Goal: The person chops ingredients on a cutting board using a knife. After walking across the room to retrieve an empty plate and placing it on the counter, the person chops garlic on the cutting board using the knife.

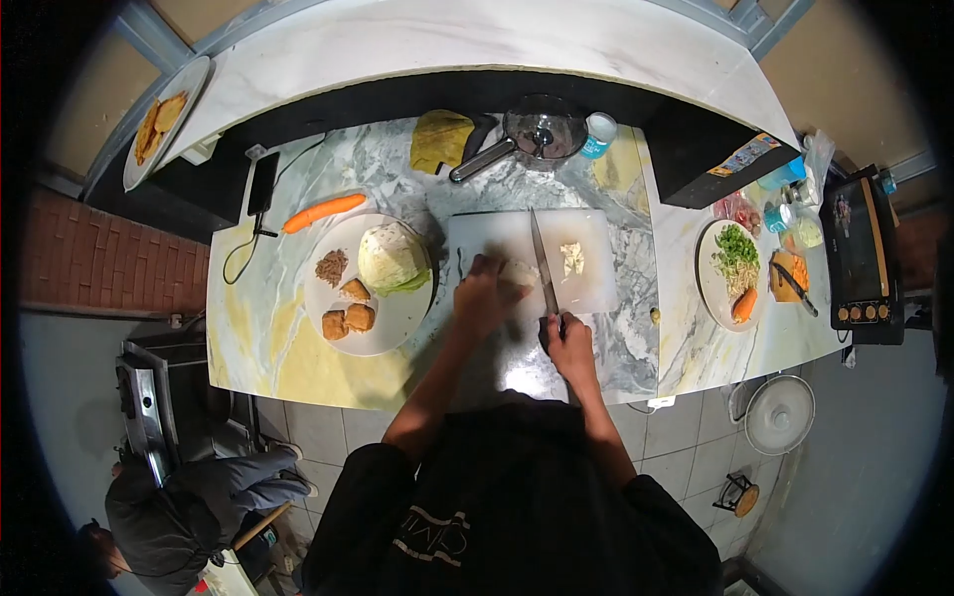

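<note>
My right hand is closed around the handle of a long knife, whose blade points away from me over the white cutting board. Left of the blade, my left hand rests at a pale, round piece of food; its fingers are blurred and in shadow, so their grip is unclear. Chopped pale bits lie on the board to the right of the knife.
Left of the board, a plate holds cabbage, brown pieces and minced food. A carrot lies behind it. A pan and can stand at the back. Right are a vegetable plate and an oven. A person is lower left.
</note>
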